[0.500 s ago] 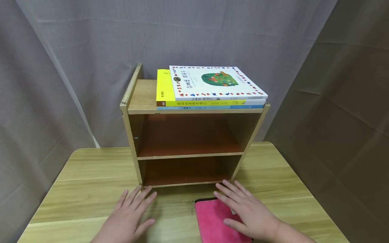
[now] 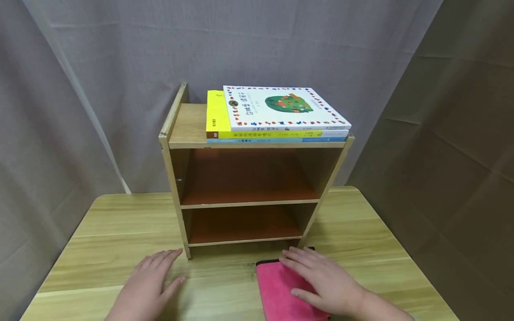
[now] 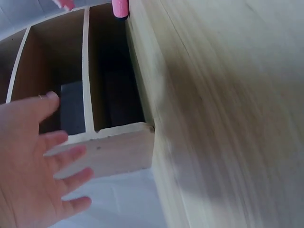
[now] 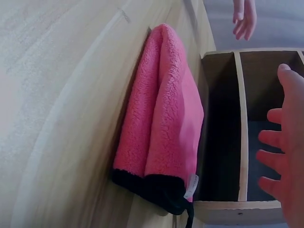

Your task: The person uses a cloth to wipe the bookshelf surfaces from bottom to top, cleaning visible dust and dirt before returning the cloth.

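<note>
A folded pink towel with black edging lies on the table in front of a small wooden shelf. Over it is my right hand, fingers extended and thumb out to the side. The right wrist view shows the fluffy towel in thick folds with a small white tag, and that hand apart from it. My left hand is near the shelf's front left foot, holding nothing; its fingers are spread in the left wrist view.
The wooden shelf has two bare inner levels. Several books lie stacked flat on its top, a white picture book uppermost, a yellow one beneath. Grey curtains hang behind and beside the wooden table.
My left hand has drawn back to the left, away from the shelf's foot, with its fingers closer together. The right hand has shifted slightly back over the towel.
</note>
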Demonstrator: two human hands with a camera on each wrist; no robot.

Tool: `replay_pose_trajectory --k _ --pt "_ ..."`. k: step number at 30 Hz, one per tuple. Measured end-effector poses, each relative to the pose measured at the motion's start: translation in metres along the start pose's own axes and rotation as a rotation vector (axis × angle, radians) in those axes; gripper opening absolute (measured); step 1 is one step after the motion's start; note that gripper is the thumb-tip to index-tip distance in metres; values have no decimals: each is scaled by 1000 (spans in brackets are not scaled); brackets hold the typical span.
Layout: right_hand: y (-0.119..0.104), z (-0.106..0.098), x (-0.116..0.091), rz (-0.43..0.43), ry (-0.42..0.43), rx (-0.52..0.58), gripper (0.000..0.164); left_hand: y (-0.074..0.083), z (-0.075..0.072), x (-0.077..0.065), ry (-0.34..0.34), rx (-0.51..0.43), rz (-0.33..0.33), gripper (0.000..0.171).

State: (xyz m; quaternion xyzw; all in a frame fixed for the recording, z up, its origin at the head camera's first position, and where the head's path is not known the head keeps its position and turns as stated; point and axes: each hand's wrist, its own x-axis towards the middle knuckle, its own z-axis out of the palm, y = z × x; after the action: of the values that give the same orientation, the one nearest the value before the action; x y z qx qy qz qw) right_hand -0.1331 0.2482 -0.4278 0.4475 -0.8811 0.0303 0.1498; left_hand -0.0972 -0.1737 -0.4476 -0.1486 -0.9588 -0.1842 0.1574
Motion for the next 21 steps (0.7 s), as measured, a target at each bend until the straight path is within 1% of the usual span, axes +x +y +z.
replay_pose_trajectory --k 3,6,9,11,14,17,21 --pt "-3 -1 0 15 -55 12 59 -4 -5 3 13 -79 -89 56" --pt "-6 0 -1 21 -109 21 58 -8 -9 7 -4 -171 -168 56" --pt "-8 2 0 4 -137 22 58 -11 -13 12 -32 -257 -234 63" --pt "-9 4 0 -18 -139 23 56 -12 -16 16 -40 -313 -263 68" --pt "-12 6 -1 -37 -156 30 56 -11 -20 22 -42 -391 -294 72" --pt "-15 7 -2 -44 -203 40 60 -8 -23 31 -26 -450 -303 73" --pt "-18 9 -3 -67 -262 50 66 -3 -23 41 19 -564 -276 71"
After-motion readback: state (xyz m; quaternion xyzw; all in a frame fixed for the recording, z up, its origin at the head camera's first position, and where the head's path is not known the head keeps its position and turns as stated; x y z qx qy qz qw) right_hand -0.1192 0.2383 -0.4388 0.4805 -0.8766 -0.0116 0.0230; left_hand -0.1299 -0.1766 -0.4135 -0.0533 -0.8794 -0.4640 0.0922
